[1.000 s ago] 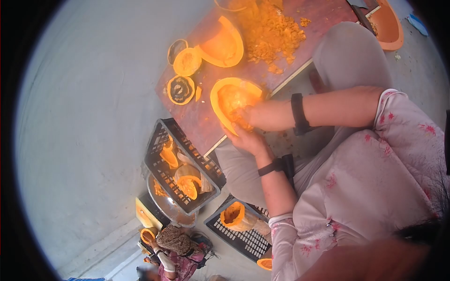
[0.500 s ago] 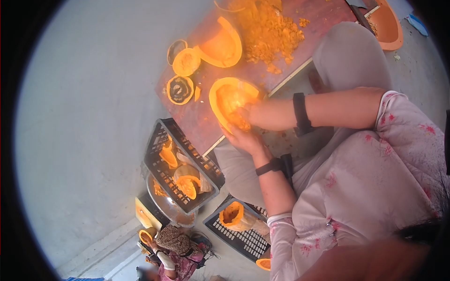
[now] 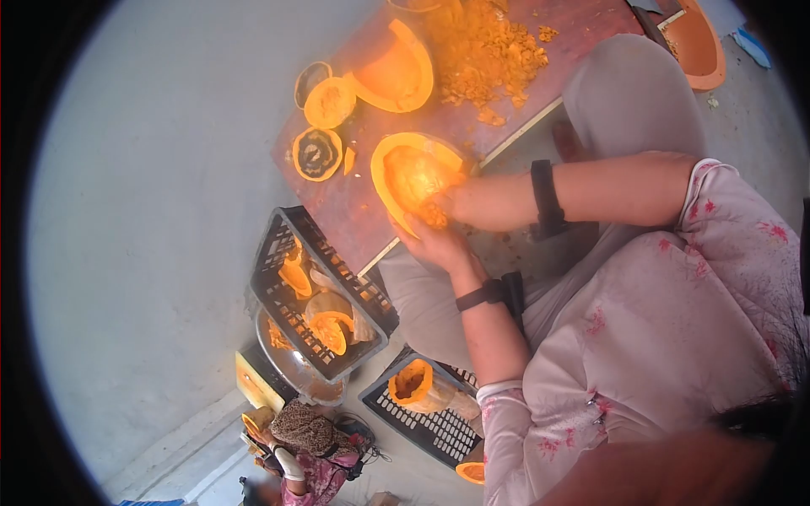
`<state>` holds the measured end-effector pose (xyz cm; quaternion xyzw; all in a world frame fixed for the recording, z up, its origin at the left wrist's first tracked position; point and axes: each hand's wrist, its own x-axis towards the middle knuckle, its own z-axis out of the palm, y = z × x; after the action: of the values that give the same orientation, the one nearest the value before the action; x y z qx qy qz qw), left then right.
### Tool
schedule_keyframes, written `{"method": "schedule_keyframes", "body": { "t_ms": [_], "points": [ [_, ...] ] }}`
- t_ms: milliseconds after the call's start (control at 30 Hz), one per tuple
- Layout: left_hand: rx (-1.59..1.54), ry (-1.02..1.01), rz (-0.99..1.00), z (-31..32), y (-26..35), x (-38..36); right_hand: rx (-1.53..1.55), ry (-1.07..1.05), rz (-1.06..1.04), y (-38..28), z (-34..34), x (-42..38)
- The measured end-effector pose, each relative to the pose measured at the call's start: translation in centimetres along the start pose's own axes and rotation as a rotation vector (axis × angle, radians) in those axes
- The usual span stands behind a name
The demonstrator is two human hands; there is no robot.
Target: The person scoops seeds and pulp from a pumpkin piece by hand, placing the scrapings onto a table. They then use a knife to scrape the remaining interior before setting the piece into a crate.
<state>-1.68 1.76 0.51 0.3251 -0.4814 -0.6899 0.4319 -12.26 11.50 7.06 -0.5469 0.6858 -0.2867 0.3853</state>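
The right hand (image 3: 453,204) reaches into the hollow of a pumpkin half (image 3: 409,173), fingers bent down by a clump of loose pulp (image 3: 434,217); whether it grips any is hidden. The left hand (image 3: 443,246) comes in from below, partly closed around the half's outer side and holding it tilted, hollow up, over the near edge of a red board (image 3: 342,219).

Farther across lie two round slices (image 3: 329,103) (image 3: 317,154), a larger cut piece (image 3: 394,76) and a heap of scrapings (image 3: 494,72) in haze. By the board's corner, a black crate (image 3: 380,308) of pieces partly covers a metal basin (image 3: 295,363); a second crate (image 3: 443,438) holds a hollowed pumpkin (image 3: 418,386). Beyond, another person (image 3: 316,455) sits on the floor (image 3: 747,135) by a grey wall (image 3: 152,211).
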Motion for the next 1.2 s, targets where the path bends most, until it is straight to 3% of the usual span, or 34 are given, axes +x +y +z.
{"method": "schedule_keyframes", "body": {
  "t_ms": [133, 267, 367, 600, 700, 800, 867, 1067, 1200],
  "points": [
    [-0.023, 0.028, -0.002, 0.9, 1.0, -0.3, 0.091, 0.022, -0.024, 0.0, -1.1, 0.1],
    [0.023, 0.021, 0.106, 2.5, 3.1, 0.3, -0.032, 0.286, -0.181, 0.7, -1.4, 1.0],
    [0.097, 0.011, 0.153, 1.7, 2.7, 1.6, -0.081, 0.432, -0.153, 2.5, 0.2, 3.1],
    [0.085, 0.063, 0.212, 2.0, 2.2, 1.3, -0.164, 0.289, -0.202, -0.8, 0.1, 1.5],
    [0.136, 0.079, 0.219, 2.0, 2.1, 1.0, 0.023, 0.206, -0.105, -1.0, -0.5, 1.0],
    [0.151, 0.103, 0.221, 2.1, 2.1, 0.8, -0.029, 0.113, -0.095, -1.4, -0.3, -0.2],
    [0.21, 0.115, 0.249, 1.5, 1.5, 1.1, 0.026, 0.111, -0.104, -0.9, -0.7, -0.2],
    [0.467, 0.057, 0.393, 0.0, 0.5, 0.6, -0.172, 0.411, -0.16, 3.8, 1.1, 3.1],
    [0.212, 0.028, 0.252, 0.8, 1.3, -0.1, -0.193, 0.338, -0.062, 2.1, 0.6, 2.1]
  ]
}}
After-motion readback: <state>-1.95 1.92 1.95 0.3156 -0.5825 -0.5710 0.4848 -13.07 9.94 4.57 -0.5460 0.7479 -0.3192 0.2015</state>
